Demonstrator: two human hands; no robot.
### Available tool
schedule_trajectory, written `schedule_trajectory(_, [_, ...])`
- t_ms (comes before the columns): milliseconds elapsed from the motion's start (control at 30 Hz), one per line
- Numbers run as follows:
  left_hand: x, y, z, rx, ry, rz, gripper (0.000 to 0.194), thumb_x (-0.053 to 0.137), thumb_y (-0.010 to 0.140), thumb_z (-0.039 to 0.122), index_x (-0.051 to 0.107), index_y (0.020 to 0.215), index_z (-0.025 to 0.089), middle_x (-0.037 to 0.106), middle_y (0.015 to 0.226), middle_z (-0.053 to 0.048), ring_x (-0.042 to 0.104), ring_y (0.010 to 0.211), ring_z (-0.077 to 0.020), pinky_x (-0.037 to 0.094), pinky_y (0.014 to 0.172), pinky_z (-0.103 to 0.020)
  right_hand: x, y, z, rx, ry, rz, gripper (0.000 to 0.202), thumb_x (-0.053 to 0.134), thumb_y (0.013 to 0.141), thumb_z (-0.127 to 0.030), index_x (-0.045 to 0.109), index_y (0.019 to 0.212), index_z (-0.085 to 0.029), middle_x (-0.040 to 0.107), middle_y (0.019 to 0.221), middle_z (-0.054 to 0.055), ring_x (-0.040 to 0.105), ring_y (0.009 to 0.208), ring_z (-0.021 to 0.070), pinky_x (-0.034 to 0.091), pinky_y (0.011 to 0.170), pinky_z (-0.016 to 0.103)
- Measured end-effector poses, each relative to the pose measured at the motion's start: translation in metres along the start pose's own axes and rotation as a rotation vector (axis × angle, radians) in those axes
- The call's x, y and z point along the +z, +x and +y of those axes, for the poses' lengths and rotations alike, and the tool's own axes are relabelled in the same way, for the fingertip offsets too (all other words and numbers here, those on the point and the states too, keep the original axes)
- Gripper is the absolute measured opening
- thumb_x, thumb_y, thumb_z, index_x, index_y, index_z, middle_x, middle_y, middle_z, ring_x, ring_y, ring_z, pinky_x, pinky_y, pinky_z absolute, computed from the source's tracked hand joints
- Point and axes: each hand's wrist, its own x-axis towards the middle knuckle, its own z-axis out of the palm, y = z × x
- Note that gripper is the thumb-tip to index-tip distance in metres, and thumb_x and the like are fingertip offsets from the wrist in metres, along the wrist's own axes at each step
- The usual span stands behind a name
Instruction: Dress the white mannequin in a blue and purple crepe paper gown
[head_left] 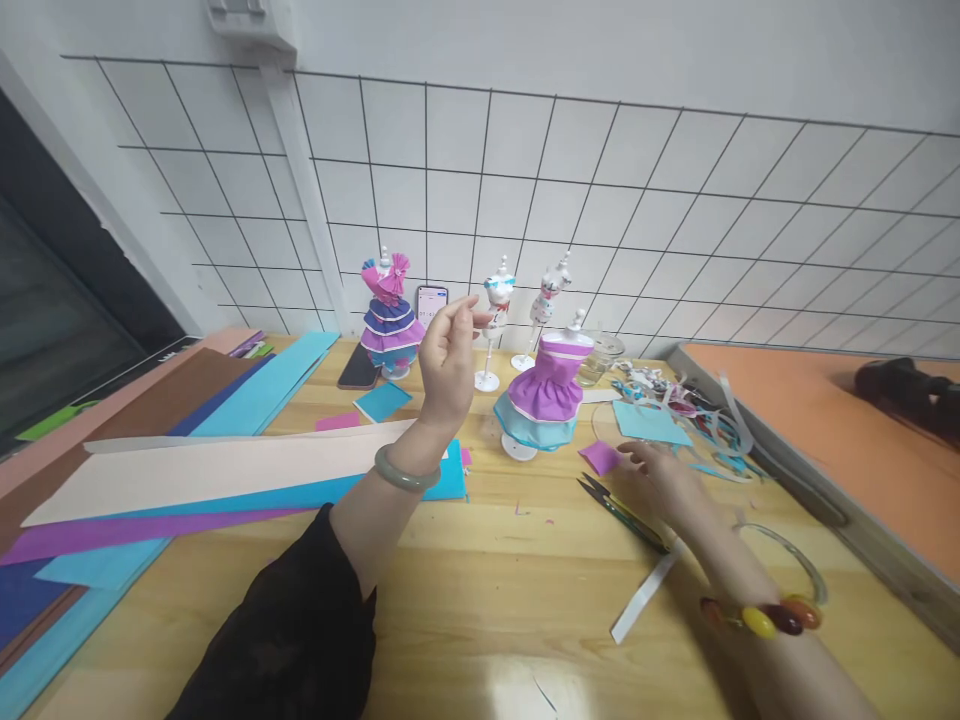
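My left hand [448, 365] is raised in front of a small white mannequin [498, 300], its fingers loosely bent and apart, with nothing visible in them. My right hand [664, 482] hovers low over the table, fingers loosely spread beside a purple paper piece [600, 457] and a light blue sheet [651, 423]. Under that hand lies a pair of scissors [622, 512], partly hidden. Between my hands stands a mannequin in a purple and light blue dress [551, 390]. Another mannequin wears a layered pink, blue and purple dress [391, 325] at the back left.
Long coloured sheets [225, 475] cover the left side. A phone [433, 302] stands against the wall grid, near a patterned mannequin [550, 300] and a clear cup [602, 358]. Scraps [720, 425] lie at the right, a white strip [643, 598] and tape ring [799, 555] nearer.
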Motion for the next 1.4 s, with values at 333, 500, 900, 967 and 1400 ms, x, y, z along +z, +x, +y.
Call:
schedule_trajectory(333, [0.018, -0.057, 0.033, 0.554, 0.118, -0.284, 0.028, 0.052, 0.089, 0.012, 0.06, 0.114, 0.019, 0.064, 0.069, 0.002, 0.058, 0.057, -0.0075, 0.047, 0.056, -0.02, 0.011, -0.001, -0.015, -0.212, 0.0, 0.033, 0.026, 0.053, 0.087, -0.027, 0.074, 0.075, -0.017, 0.066, 0.085, 0.016, 0.056, 0.08, 0.0252, 0.038, 0.074, 0.036])
schedule_trajectory(500, [0.035, -0.088, 0.031, 0.748, 0.191, -0.605, 0.025, 0.053, 0.083, 0.009, 0.059, 0.106, 0.016, 0.067, 0.067, 0.001, 0.06, 0.052, -0.0089, 0.041, 0.05, -0.022, 0.003, -0.004, -0.01, -0.13, 0.223, 0.045, 0.028, 0.05, 0.09, -0.03, 0.074, 0.084, -0.017, 0.066, 0.096, 0.016, 0.058, 0.092, 0.0272, 0.04, 0.084, 0.04])
schedule_trajectory(900, [0.046, -0.132, -0.008, -0.44, 0.48, -0.894, 0.044, 0.057, 0.085, 0.05, 0.051, 0.116, 0.019, 0.058, 0.074, 0.001, 0.056, 0.066, -0.0138, 0.042, 0.06, -0.026, -0.046, -0.019, -0.024, 0.067, 0.959, -0.4, 0.039, 0.062, 0.082, -0.055, 0.068, 0.077, -0.017, 0.066, 0.072, 0.004, 0.059, 0.066, 0.0149, 0.049, 0.069, 0.03])
schedule_trajectory(967, [0.046, -0.136, -0.014, -0.555, 0.418, -0.875, 0.058, 0.062, 0.081, 0.054, 0.047, 0.124, 0.019, 0.061, 0.085, -0.002, 0.058, 0.074, -0.0151, 0.044, 0.064, -0.027, -0.048, -0.02, -0.027, 0.068, 1.008, -0.475, 0.039, 0.065, 0.079, -0.056, 0.069, 0.077, -0.017, 0.065, 0.072, 0.003, 0.057, 0.066, 0.0138, 0.048, 0.068, 0.029])
schedule_trajectory(1400, [0.056, -0.14, -0.027, -1.018, 0.098, -0.697, 0.023, 0.061, 0.082, 0.037, 0.053, 0.08, 0.015, 0.059, 0.063, 0.002, 0.052, 0.044, -0.0066, 0.031, 0.039, -0.016, -0.044, -0.022, -0.031, 0.087, 1.09, -0.556, 0.046, 0.074, 0.072, -0.051, 0.07, 0.104, -0.018, 0.07, 0.09, 0.005, 0.063, 0.08, 0.0167, 0.05, 0.079, 0.033])
